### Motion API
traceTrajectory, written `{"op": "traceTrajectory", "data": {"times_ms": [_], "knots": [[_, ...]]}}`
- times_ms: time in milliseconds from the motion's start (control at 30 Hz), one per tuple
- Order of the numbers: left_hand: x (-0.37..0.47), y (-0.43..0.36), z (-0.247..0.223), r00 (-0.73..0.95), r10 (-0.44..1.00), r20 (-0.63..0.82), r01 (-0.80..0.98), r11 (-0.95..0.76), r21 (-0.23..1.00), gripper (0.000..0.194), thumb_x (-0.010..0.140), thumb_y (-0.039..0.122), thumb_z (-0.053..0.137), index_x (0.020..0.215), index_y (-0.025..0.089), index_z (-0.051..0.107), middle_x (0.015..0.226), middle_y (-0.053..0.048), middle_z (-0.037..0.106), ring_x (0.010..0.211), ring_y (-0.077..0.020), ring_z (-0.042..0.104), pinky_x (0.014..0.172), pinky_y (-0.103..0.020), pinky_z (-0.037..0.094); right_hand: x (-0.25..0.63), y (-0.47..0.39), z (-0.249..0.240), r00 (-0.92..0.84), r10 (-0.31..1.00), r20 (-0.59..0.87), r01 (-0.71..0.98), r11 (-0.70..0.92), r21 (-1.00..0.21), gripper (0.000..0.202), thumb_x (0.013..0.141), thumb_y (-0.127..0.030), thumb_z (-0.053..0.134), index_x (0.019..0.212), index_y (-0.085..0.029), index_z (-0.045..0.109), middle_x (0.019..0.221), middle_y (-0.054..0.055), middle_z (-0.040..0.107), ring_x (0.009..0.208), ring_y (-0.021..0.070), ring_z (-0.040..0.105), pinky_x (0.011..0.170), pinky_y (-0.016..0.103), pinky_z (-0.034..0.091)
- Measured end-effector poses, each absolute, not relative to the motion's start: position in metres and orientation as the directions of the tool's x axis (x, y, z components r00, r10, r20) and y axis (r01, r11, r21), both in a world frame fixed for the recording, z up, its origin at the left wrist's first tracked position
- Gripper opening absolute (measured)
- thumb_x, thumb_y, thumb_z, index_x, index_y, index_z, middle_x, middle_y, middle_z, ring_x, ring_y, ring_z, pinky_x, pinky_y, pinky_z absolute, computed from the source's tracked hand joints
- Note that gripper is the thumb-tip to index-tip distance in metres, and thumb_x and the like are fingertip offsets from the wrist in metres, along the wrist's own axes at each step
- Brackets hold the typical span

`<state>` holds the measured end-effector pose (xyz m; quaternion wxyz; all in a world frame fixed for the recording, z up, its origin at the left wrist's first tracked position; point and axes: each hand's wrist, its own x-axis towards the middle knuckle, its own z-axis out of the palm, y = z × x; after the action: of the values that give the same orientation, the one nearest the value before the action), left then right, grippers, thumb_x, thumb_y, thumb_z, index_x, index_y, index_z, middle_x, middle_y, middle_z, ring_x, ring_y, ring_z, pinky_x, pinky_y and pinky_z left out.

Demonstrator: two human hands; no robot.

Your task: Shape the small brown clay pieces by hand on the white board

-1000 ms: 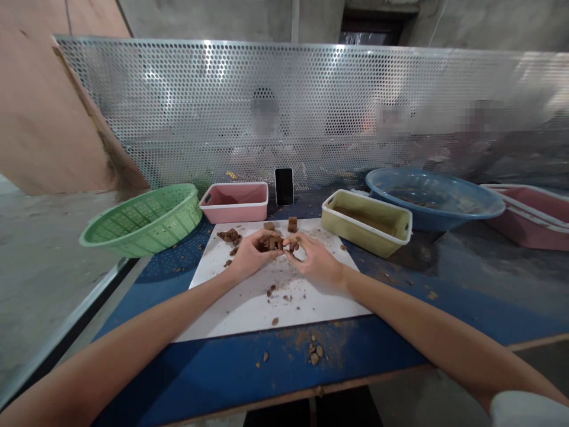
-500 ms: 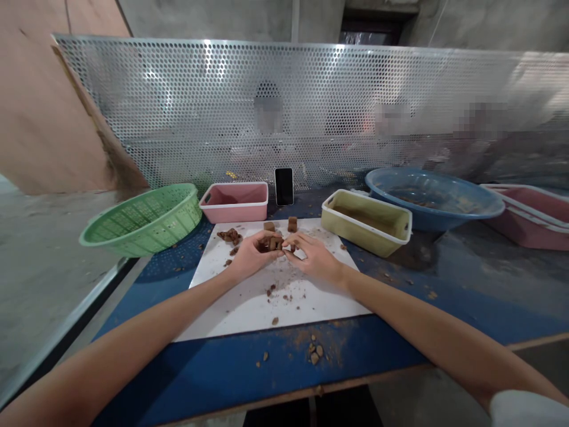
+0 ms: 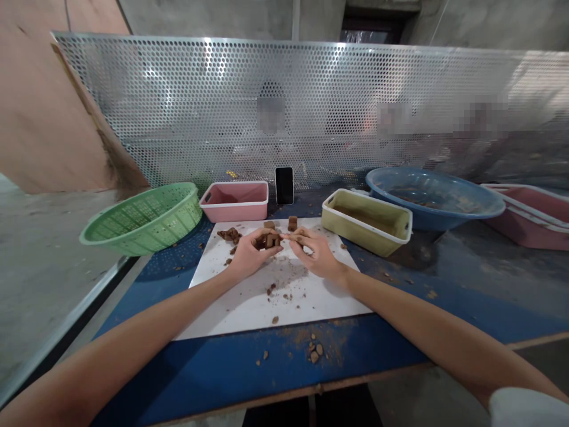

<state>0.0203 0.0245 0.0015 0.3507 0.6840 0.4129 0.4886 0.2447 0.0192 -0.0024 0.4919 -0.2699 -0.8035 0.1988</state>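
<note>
Over the white board [image 3: 267,302], my left hand [image 3: 249,255] has its thumb and fingers around a dark brown block [image 3: 272,240] with notched sides. My right hand [image 3: 315,254] is just right of it, fingers pinched together, with a thin brownish piece [image 3: 299,238] between them; its tip is close to the block. Behind my hands stand two small brown cubes, one at the left [image 3: 269,225] and one at the right [image 3: 292,223]. Dark brown lumps [image 3: 230,235] lie left of my left hand. Crumbs are scattered on the board.
A green basket [image 3: 146,219] and pink bin [image 3: 235,212] stand at the left. A phone [image 3: 284,185] leans upright behind. At the right are a yellow-green bin [image 3: 364,231], blue basin [image 3: 444,223] and pink bins [image 3: 528,228]. A perforated metal screen [image 3: 200,118] spans the back.
My right hand has turned slightly and its fingers have drawn together around the thin piece. The block in my left hand has shifted a little and shows more of its notched face.
</note>
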Motion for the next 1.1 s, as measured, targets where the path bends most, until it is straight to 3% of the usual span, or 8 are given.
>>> {"op": "traceTrajectory", "data": {"times_ms": [267, 500, 733, 900, 1100], "knots": [[0.018, 0.026, -0.002, 0.190, 0.897, 0.400, 0.243, -0.438, 0.866, 0.045, 0.078, 0.047, 0.089, 0.110, 0.017, 0.076, 0.101, -0.008, 0.080, 0.091, -0.0232, 0.072, 0.087, -0.037, 0.058, 0.243, 0.019, -0.003, -0.458, 0.546, 0.702, 0.163, 0.827, -0.537, 0.034, 0.111, -0.040, 0.051, 0.129, -0.028, 0.077, 0.101, 0.008, 0.068, 0.092, 0.0227, 0.066, 0.086, 0.044, 0.060], [0.019, 0.027, -0.002, 0.173, 0.902, 0.395, 0.244, -0.428, 0.870, 0.046, 0.076, 0.044, 0.091, 0.109, 0.017, 0.074, 0.097, -0.007, 0.079, 0.088, -0.0221, 0.071, 0.085, -0.036, 0.058, 0.242, 0.018, -0.002, -0.418, 0.621, 0.663, 0.177, 0.772, -0.611, 0.033, 0.110, -0.044, 0.052, 0.123, -0.028, 0.079, 0.101, 0.007, 0.069, 0.096, 0.0231, 0.067, 0.088, 0.044, 0.060], [0.021, 0.023, 0.002, 0.214, 0.896, 0.388, 0.242, -0.434, 0.868, 0.044, 0.075, 0.041, 0.091, 0.109, 0.018, 0.075, 0.106, -0.009, 0.081, 0.092, -0.0235, 0.073, 0.088, -0.037, 0.060, 0.236, 0.025, -0.001, -0.205, 0.831, 0.517, 0.053, 0.537, -0.842, 0.030, 0.098, -0.053, 0.069, 0.096, -0.023, 0.072, 0.092, 0.004, 0.074, 0.083, 0.0197, 0.067, 0.078, 0.035, 0.055], [0.020, 0.021, 0.002, 0.239, 0.887, 0.396, 0.295, -0.455, 0.840, 0.043, 0.075, 0.042, 0.089, 0.108, 0.018, 0.076, 0.096, -0.007, 0.080, 0.085, -0.0219, 0.071, 0.082, -0.034, 0.059, 0.235, 0.026, 0.001, -0.334, 0.846, 0.417, 0.051, 0.458, -0.888, 0.032, 0.093, -0.052, 0.074, 0.085, -0.021, 0.073, 0.087, 0.005, 0.075, 0.083, 0.0204, 0.068, 0.078, 0.035, 0.055], [0.018, 0.020, 0.002, 0.278, 0.882, 0.381, 0.320, -0.459, 0.829, 0.041, 0.078, 0.041, 0.088, 0.111, 0.018, 0.077, 0.093, -0.006, 0.078, 0.084, -0.0215, 0.069, 0.081, -0.035, 0.057, 0.233, 0.027, 0.001, -0.214, 0.881, 0.422, 0.044, 0.440, -0.897, 0.029, 0.091, -0.050, 0.075, 0.083, -0.022, 0.074, 0.087, 0.005, 0.077, 0.084, 0.0213, 0.069, 0.080, 0.035, 0.055]]}}
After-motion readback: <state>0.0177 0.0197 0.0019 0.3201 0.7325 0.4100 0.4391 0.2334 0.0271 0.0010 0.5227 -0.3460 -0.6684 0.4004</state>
